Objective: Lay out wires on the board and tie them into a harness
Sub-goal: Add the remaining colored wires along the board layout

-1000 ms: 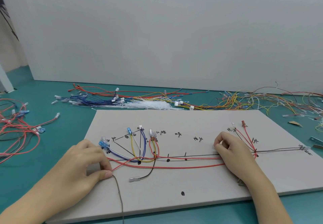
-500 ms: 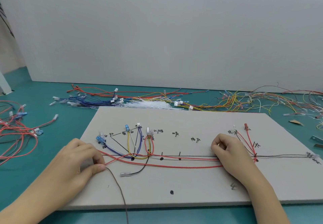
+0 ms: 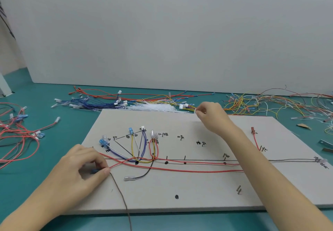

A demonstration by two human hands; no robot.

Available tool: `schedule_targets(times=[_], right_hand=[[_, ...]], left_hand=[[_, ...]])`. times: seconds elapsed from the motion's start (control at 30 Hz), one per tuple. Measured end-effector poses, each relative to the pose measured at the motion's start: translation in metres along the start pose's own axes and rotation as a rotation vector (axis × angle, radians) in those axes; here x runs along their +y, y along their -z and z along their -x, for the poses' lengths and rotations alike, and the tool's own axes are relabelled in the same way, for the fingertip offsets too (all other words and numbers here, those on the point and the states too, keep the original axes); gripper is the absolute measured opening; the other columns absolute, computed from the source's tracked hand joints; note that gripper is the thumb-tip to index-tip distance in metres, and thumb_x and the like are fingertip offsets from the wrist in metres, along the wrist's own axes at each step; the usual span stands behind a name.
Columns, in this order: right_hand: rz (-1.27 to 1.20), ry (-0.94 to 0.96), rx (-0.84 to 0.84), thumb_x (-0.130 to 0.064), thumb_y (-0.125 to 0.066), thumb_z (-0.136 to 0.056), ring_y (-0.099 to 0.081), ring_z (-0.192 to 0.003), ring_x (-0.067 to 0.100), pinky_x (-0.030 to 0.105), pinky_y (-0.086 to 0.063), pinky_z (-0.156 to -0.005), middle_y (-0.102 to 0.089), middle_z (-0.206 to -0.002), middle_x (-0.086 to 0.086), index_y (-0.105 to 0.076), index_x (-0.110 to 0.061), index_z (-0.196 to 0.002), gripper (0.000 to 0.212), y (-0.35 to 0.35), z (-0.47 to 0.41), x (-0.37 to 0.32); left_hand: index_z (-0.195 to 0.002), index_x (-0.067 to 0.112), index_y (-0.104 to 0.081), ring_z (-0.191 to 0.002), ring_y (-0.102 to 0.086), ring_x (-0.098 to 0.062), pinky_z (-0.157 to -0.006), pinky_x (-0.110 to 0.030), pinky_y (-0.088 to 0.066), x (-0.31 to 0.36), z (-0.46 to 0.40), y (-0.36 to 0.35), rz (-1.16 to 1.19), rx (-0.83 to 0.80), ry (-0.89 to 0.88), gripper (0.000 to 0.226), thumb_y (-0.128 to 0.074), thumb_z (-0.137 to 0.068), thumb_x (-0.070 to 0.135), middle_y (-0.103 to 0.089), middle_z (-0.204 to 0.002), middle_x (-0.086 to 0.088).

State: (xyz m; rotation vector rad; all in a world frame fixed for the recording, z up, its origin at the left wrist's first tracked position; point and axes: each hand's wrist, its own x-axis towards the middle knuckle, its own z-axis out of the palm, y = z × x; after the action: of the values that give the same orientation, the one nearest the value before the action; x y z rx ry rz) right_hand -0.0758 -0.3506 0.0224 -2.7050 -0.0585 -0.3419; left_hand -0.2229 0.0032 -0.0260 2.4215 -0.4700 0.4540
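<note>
Red wires (image 3: 180, 169) run along the drawn trunk line in the lower middle of the frame, across the grey board (image 3: 207, 191), and nothing ties them yet. The left hand (image 3: 79, 169) pinches their gathered ends, with a blue terminal, at the board's lower-left part; a brown wire (image 3: 119, 193) trails from that pinch off the near edge. The right hand (image 3: 210, 117), at the board's far edge in the upper middle, has its fingertips closed on something small and pale beside the pile of white cable ties (image 3: 153, 107) on the counter (image 3: 45, 140); what it grips is too small to tell.

With only one hand anchoring the bundle, any slackening or tug there would likely let the red wires spring off the line and drag the yellow and blue branch loops (image 3: 140, 151) from their marks. The right forearm crosses over the laid wires, so drawing it back low could snag them. The loose black lead (image 3: 142, 174) could also be swept aside.
</note>
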Motion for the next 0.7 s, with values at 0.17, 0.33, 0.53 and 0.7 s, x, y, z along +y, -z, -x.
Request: schedule_targets(times=[0.17,0.33,0.53,0.7], right_hand=[[0.171,-0.040,-0.135,-0.018,-0.033,-0.101,-0.045,-0.120,0.035,0.044,-0.042,-0.097,-0.054,-0.128,0.018,-0.052,-0.003,-0.127,0.035,-0.031,-0.035,0.006],[0.291,-0.086,-0.153,-0.021,-0.026,-0.101,-0.042,-0.125,0.036,0.045,-0.033,-0.102,-0.047,-0.136,0.017,-0.041,-0.003,-0.134,0.040,-0.048,-0.046,0.016],[0.317,-0.125,-0.127,-0.023,-0.029,-0.101,-0.038,-0.121,0.035,0.046,-0.030,-0.102,-0.044,-0.126,0.017,-0.051,-0.004,-0.124,0.037,-0.054,-0.052,0.018],[0.119,-0.173,-0.084,-0.018,-0.034,-0.100,-0.040,-0.122,0.035,0.043,-0.033,-0.099,-0.045,-0.131,0.017,-0.045,-0.008,-0.128,0.032,-0.046,-0.059,0.022]], left_hand=[[-0.078,0.037,-0.065,-0.085,-0.051,-0.004,-0.071,-0.014,-0.037,0.002,0.001,0.000,0.053,0.007,0.017,0.023,-0.058,-0.070,0.056,-0.066,-0.077,0.015],[-0.079,0.035,-0.066,-0.086,-0.051,-0.004,-0.070,-0.009,-0.035,0.001,0.001,0.000,0.080,0.010,0.029,0.030,-0.054,-0.070,0.062,-0.067,-0.078,0.015],[-0.079,0.036,-0.065,-0.085,-0.050,-0.003,-0.069,-0.010,-0.034,0.001,0.002,0.000,0.071,-0.002,0.033,0.028,-0.054,-0.069,0.060,-0.067,-0.079,0.015],[-0.080,0.035,-0.065,-0.086,-0.051,-0.002,-0.070,-0.008,-0.035,-0.001,0.003,0.000,0.057,0.001,0.039,0.029,-0.055,-0.070,0.060,-0.066,-0.079,0.014]])
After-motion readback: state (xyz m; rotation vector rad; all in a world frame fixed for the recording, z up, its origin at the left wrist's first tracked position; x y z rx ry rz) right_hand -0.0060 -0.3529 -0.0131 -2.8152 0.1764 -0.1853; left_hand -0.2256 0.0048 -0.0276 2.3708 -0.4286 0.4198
